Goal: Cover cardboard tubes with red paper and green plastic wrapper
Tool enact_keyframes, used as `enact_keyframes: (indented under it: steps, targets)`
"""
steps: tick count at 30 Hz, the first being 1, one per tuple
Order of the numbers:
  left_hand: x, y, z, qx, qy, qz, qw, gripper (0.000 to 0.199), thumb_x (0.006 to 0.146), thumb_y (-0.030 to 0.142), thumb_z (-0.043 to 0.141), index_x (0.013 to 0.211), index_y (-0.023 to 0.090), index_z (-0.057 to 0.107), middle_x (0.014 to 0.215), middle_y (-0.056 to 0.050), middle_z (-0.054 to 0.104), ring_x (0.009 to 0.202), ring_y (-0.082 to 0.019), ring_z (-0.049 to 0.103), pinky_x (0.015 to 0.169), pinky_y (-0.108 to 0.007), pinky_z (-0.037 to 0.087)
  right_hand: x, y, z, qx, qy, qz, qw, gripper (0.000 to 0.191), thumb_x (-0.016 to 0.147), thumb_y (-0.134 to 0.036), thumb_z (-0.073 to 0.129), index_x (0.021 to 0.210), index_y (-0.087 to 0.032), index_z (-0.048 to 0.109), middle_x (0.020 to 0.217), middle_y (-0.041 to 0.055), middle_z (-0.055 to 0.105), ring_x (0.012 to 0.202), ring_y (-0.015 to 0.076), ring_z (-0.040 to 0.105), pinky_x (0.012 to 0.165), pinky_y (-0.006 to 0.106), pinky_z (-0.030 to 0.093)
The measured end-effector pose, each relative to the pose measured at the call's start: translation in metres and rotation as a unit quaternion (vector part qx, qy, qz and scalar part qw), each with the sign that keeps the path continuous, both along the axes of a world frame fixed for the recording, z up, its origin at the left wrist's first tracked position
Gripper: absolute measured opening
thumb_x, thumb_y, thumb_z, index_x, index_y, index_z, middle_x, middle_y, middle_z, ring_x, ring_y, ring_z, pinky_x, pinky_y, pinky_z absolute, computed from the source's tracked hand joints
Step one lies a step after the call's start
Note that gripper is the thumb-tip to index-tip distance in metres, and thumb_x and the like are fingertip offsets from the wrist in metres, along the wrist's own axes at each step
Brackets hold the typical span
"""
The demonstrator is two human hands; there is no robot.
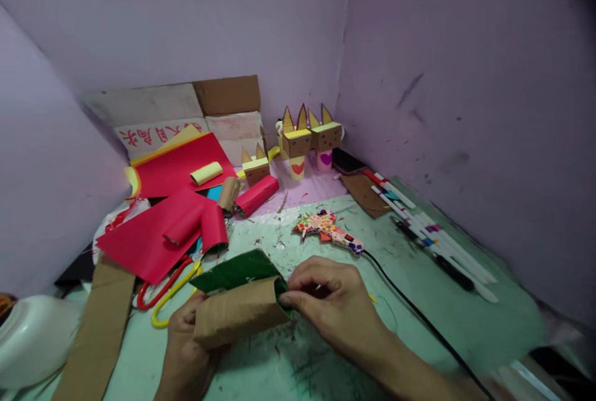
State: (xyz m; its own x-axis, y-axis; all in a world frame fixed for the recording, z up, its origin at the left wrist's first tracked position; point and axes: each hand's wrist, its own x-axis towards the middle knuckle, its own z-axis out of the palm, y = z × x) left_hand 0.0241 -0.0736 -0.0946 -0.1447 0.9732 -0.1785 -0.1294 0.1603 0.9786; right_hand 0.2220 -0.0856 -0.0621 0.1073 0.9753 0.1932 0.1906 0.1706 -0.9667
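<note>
A bent piece of cardboard (239,314), plain brown outside and green inside, is held above the table in both hands. My left hand (186,339) wraps its left end, some fingers hidden behind it. At the right end, the thumb and index finger of my right hand (330,295) pinch the edge. Just beyond lies a glue gun (326,230) with a floral pattern and a black cord. Scissors (172,289) with red and yellow handles rest left of the cardboard, partly under red paper.
Red paper (144,246) and red paper tubes (214,227) lie at left, near a cardboard strip (100,326) and a white bowl (37,339). Cardboard-headed figures (298,140) stand at the back. Markers (433,233) and a black-handled cutter (454,272) line the right wall.
</note>
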Motion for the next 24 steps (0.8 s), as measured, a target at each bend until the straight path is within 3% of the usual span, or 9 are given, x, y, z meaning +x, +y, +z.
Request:
enact_keyframes:
  steps: [4,8,13,18,21,24]
  targets:
    - [0.002,-0.004,-0.001,0.073,0.020,0.028,0.997,0.023,0.043,0.013,0.076,0.062,0.018,0.064,0.052,0.006,0.060,0.043,-0.010,0.049,0.038,-0.016,0.038,-0.005,0.002,0.001,-0.162,0.046,-0.028,0.985,0.007,0.054,-0.013,0.073,0.058,-0.018,0.070,0.053,-0.0014,0.061,0.048,0.0105,0.049,0.046,0.022,0.037]
    - [0.001,-0.005,0.001,0.080,0.065,0.031,0.994,0.022,0.041,0.012,0.079,0.056,0.018,0.065,0.048,0.005,0.059,0.044,-0.010,0.048,0.040,-0.017,0.038,-0.007,0.004,0.002,-0.215,0.055,-0.012,0.975,0.006,0.053,-0.011,0.066,0.055,-0.016,0.064,0.045,-0.0046,0.052,0.043,0.0087,0.043,0.043,0.020,0.031]
    - [-0.005,-0.003,0.006,-0.007,-0.017,-0.066,0.998,0.029,0.044,0.017,0.083,0.071,0.018,0.073,0.059,0.000,0.066,0.051,-0.014,0.057,0.048,-0.020,0.046,0.000,0.002,-0.005,-0.151,0.025,0.006,0.988,0.006,0.057,-0.013,0.056,0.053,-0.017,0.057,0.048,-0.0029,0.052,0.045,0.0100,0.045,0.043,0.021,0.031]
    - [-0.013,-0.001,0.017,-0.011,-0.109,-0.117,0.987,0.051,0.055,0.040,0.080,0.100,0.018,0.072,0.096,-0.012,0.071,0.088,-0.029,0.065,0.076,-0.031,0.051,0.011,-0.003,-0.013,-0.050,-0.068,0.052,0.995,0.008,0.065,-0.016,0.053,0.058,-0.018,0.056,0.056,-0.0004,0.055,0.052,0.0126,0.050,0.049,0.023,0.037]
    - [-0.010,-0.001,0.016,-0.027,-0.071,-0.153,0.985,0.048,0.057,0.042,0.078,0.098,0.017,0.073,0.094,-0.012,0.072,0.090,-0.030,0.064,0.081,-0.034,0.049,0.008,-0.005,-0.022,-0.011,-0.116,0.076,0.990,0.010,0.067,-0.013,0.052,0.059,-0.018,0.054,0.056,-0.0010,0.055,0.052,0.0121,0.050,0.049,0.022,0.036]
    - [-0.007,0.000,0.010,-0.043,0.043,-0.176,0.983,0.033,0.067,0.043,0.071,0.086,0.016,0.076,0.074,-0.007,0.072,0.069,-0.023,0.063,0.067,-0.029,0.050,0.002,-0.008,-0.032,0.031,-0.149,0.113,0.982,0.011,0.068,-0.011,0.052,0.060,-0.018,0.053,0.057,-0.0004,0.055,0.053,0.0126,0.050,0.049,0.022,0.035]
